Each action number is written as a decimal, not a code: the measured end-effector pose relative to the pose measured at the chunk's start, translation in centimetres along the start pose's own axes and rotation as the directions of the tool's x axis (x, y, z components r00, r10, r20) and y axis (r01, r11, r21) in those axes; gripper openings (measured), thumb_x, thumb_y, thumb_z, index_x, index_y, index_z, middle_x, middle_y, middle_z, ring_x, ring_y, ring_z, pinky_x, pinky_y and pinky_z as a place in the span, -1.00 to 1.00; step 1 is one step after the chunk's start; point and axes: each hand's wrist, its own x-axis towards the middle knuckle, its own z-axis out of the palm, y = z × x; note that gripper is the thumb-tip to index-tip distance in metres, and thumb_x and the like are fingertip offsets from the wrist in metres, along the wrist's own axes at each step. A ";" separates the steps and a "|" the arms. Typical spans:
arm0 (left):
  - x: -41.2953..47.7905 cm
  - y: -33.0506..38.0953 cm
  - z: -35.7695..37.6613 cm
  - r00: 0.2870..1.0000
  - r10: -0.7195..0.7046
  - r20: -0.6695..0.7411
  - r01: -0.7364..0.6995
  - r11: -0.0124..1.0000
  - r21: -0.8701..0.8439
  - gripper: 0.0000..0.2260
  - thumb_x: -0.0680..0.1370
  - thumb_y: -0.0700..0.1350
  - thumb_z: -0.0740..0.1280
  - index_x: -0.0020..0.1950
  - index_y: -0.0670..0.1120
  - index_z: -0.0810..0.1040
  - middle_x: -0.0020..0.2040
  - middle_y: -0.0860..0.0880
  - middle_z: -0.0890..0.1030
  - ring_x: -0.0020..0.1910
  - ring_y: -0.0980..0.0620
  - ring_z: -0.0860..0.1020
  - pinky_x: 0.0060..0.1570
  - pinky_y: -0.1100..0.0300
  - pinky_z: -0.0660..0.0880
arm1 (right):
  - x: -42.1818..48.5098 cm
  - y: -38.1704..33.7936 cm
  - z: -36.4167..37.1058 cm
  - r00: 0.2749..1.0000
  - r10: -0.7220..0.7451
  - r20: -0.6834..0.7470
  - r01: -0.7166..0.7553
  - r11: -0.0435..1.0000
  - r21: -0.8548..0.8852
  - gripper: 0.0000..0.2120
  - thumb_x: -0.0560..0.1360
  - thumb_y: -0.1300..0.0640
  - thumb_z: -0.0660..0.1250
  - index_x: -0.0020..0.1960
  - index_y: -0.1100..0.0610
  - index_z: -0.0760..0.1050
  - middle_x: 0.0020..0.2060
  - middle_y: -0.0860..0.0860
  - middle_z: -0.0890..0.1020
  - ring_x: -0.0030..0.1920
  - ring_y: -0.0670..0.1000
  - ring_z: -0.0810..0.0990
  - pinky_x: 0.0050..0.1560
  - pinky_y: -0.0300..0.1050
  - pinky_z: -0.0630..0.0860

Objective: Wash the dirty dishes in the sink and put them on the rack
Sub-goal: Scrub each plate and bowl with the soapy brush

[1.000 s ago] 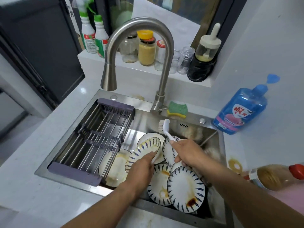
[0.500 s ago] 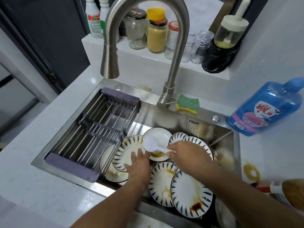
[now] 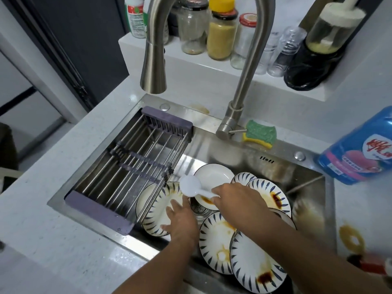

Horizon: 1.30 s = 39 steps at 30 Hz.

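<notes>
Several dirty white plates with blue-striped rims lie in the steel sink (image 3: pixel 233 158). My left hand (image 3: pixel 182 219) rests flat, fingers spread, on a striped plate (image 3: pixel 158 209) at the sink's left, beside the rack. My right hand (image 3: pixel 235 200) grips the handle of a white dish brush (image 3: pixel 191 185), whose head hovers over that plate and a small white bowl (image 3: pixel 214 177). Two stained plates (image 3: pixel 252 262) lie nearest me, and another stained plate (image 3: pixel 269 194) sits behind my right wrist. The metal rack (image 3: pixel 131 168) with purple ends spans the sink's left half and holds nothing.
The faucet (image 3: pixel 153 66) arches over the sink, its spout above the rack's far end. A green-yellow sponge (image 3: pixel 259 134) lies behind the faucet base. A blue soap bottle (image 3: pixel 356 153) stands at right. Jars and bottles line the rear ledge. Brown ring stains mark the right counter.
The plate my left hand held tilted up now lies flat under my spread fingers. The brush swung down and left from upright to over that plate. The camera moved closer.
</notes>
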 end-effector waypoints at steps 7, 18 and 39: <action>1.7 -0.1 1.1 0.996 -0.085 0.022 0.086 0.994 -0.073 -0.24 0.60 -0.40 0.16 0.67 0.06 -0.11 0.65 -0.20 -0.15 0.64 -0.17 -0.13 0.43 -0.48 0.13 | 0.7 0.2 1.0 1.000 -0.022 -0.009 0.022 1.000 0.014 -0.77 0.66 -0.06 0.16 0.12 -0.02 0.56 -0.20 -0.03 0.54 -0.15 0.10 0.53 -0.18 -0.06 0.38; 3.2 0.7 2.5 0.988 -0.149 0.049 0.156 0.969 -0.191 -0.29 0.62 -0.35 0.05 0.66 0.02 -0.20 0.64 -0.16 -0.32 0.63 -0.12 -0.27 0.44 -0.52 -0.10 | 1.3 0.8 2.9 1.000 -0.015 -0.019 0.016 0.999 0.030 -0.77 0.67 -0.09 0.15 0.08 -0.02 0.54 -0.17 -0.04 0.59 -0.11 0.07 0.58 -0.21 -0.08 0.40; 6.8 -0.6 2.5 0.992 -0.087 0.087 0.073 0.984 0.161 -0.21 0.66 -0.11 0.13 0.59 -0.09 -0.46 0.60 -0.24 -0.39 0.61 -0.24 -0.29 0.55 -0.32 -0.02 | 2.7 2.2 4.1 0.998 0.059 -0.029 -0.056 0.994 0.095 -0.72 0.66 -0.06 0.16 0.26 -0.02 0.54 -0.01 -0.04 0.67 0.01 0.06 0.62 0.00 -0.04 0.56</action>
